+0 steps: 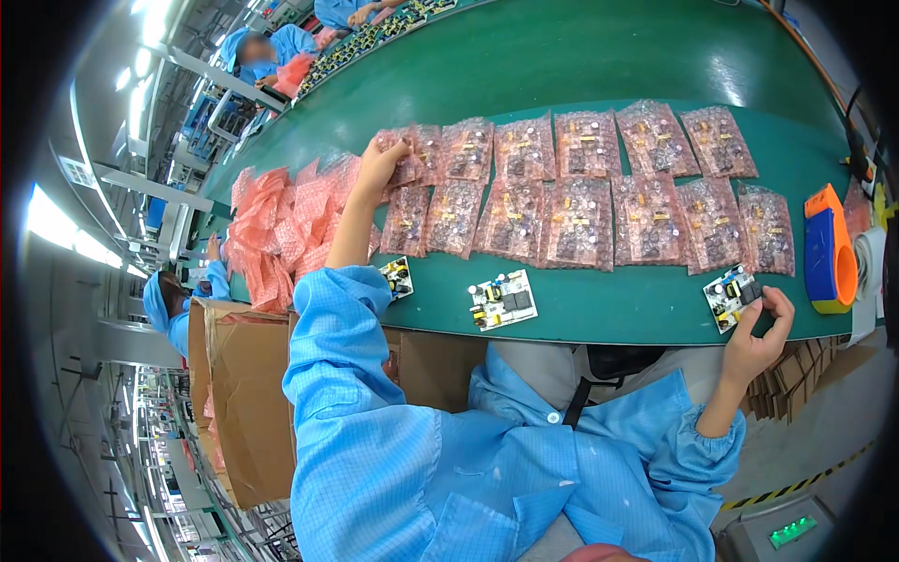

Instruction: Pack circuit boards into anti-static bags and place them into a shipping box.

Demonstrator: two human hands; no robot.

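Right hand [760,335] is at the near edge of the green tabletop [599,66], fingers pinched on a small circuit board [733,297]. Two more boards [503,300] sit along that same edge. Further out, the left hand [379,169] is stretched over with fingers closed on a pink bagged board [405,155] at the left end of the bag rows [599,197], next to a heap of empty pink bags [281,229].

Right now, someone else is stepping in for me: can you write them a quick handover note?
Left hand: stretched out, fingers on a pink bagged board at the left end of the far row.
Right hand: pinching a bare circuit board at the near table edge.
Done: two rows of bagged boards lie on the green table.
Left: two more bare boards near the edge; empty pink bags piled at left.
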